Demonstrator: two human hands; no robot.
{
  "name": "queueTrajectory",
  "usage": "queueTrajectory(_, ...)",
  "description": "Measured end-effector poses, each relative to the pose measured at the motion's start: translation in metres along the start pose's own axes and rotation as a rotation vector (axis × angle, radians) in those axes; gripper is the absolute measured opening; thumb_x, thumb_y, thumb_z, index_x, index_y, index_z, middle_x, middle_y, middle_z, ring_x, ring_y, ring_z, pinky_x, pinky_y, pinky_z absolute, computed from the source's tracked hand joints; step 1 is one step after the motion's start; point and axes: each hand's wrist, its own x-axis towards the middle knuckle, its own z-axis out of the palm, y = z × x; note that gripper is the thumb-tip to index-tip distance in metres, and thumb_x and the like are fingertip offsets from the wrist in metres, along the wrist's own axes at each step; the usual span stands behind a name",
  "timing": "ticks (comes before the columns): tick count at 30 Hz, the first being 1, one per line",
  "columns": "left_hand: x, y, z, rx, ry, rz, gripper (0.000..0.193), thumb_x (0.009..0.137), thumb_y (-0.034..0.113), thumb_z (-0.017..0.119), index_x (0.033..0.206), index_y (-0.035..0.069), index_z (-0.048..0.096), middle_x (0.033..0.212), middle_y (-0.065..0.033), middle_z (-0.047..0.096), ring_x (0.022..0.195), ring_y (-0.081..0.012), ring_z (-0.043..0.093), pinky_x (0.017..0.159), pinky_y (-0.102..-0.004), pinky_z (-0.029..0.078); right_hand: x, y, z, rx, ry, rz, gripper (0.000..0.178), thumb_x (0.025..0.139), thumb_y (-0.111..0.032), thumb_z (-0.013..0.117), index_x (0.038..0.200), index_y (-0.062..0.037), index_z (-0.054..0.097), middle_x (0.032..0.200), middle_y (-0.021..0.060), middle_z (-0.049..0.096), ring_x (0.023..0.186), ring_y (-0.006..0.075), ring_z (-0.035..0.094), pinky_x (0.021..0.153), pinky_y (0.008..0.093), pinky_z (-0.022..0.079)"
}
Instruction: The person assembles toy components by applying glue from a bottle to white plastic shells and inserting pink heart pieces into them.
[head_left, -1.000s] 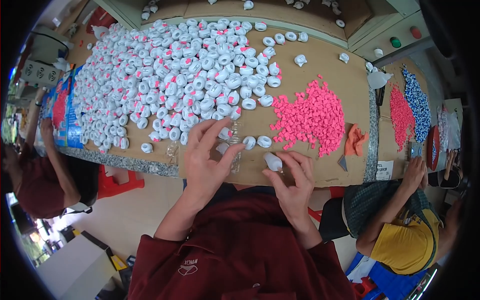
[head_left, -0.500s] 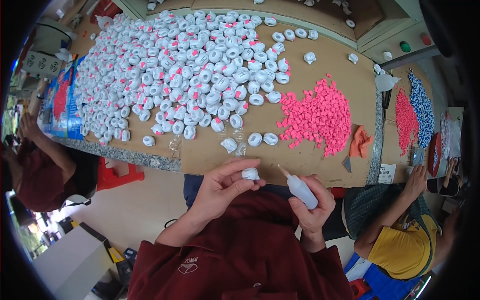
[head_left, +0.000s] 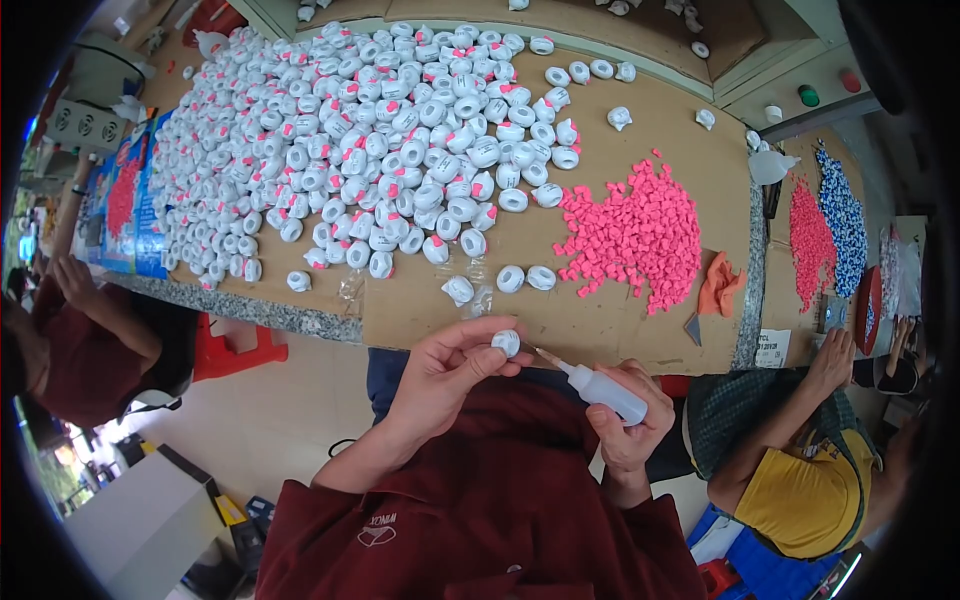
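Observation:
Between the thumb and fingers of my left hand (head_left: 447, 372) is a small white rounded plastic piece (head_left: 507, 343). My right hand (head_left: 637, 420) grips a translucent squeeze bottle (head_left: 610, 395) with a thin nozzle, tilted toward the left. The nozzle's tip (head_left: 540, 351) lies close to the white piece; whether they touch I cannot tell. Beyond my hands, a large heap of similar white pieces (head_left: 400, 150), many with pink parts on them, covers the table's left and middle. To its right is a pile of small pink pieces (head_left: 640, 240).
Cardboard (head_left: 600, 335) covers the worktable. An orange cloth (head_left: 719, 283) and a small grey triangular blade (head_left: 693, 327) lie near its right edge. One co-worker's arm (head_left: 105, 310) is at the left; another in yellow (head_left: 810, 490) sits at the right by pink and blue piles.
The bottle has tipped lower and its nozzle has come left, nearer the white piece. My left fingers have turned that piece slightly. The left co-worker's arm has shifted.

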Motion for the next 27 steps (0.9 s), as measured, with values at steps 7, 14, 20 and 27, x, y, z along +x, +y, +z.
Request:
queueTrajectory(7, -0.0014, -0.0038, 0.0065, 0.215, 0.087, 0.172, 0.033, 0.082, -0.009, 0.057, 0.114, -0.002, 0.052, 0.105, -0.0093, 0.06, 0.094, -0.0133, 0.059, 0.084, -0.0239, 0.048, 0.0014, -0.0035, 0.0018, -0.048, -0.062, 0.004, 0.034, 0.063, -0.008, 0.074, 0.092, 0.0055, 0.064, 0.065, 0.0095, 0.059, 0.054, 0.017, 0.049, 0.051, 0.026, 0.038)
queueTrajectory(14, -0.0014, -0.0046, 0.0044, 0.313, 0.085, 0.171, 0.028, 0.083, -0.008, 0.055, 0.11, -0.006, 0.051, 0.101, -0.0134, 0.061, 0.092, -0.0187, 0.061, 0.083, -0.0299, 0.051, 0.0016, -0.0034, 0.0025, -0.076, -0.082, 0.01, 0.032, 0.062, -0.007, 0.074, 0.09, 0.0057, 0.064, 0.066, 0.0101, 0.06, 0.054, 0.0174, 0.05, 0.05, 0.0263, 0.038)
queueTrajectory(20, -0.0015, -0.0045, 0.0047, 0.319, 0.086, 0.18, 0.029, 0.082, -0.008, 0.057, 0.11, -0.004, 0.053, 0.099, -0.0098, 0.062, 0.091, -0.0138, 0.06, 0.081, -0.0256, 0.05, 0.0018, -0.0031, 0.0012, -0.091, -0.076, 0.011, 0.032, 0.062, -0.007, 0.074, 0.09, 0.0049, 0.065, 0.063, 0.0086, 0.057, 0.053, 0.0173, 0.047, 0.049, 0.0269, 0.036)
queueTrajectory(27, -0.001, -0.005, 0.0038, 0.337, 0.086, 0.201, 0.028, 0.082, -0.007, 0.057, 0.11, -0.004, 0.053, 0.099, -0.0101, 0.062, 0.088, -0.0142, 0.061, 0.079, -0.027, 0.051, -0.0003, 0.0015, 0.0002, -0.075, -0.046, 0.024, 0.032, 0.063, -0.009, 0.074, 0.09, 0.0047, 0.065, 0.061, 0.0081, 0.056, 0.052, 0.0167, 0.045, 0.049, 0.0265, 0.035)
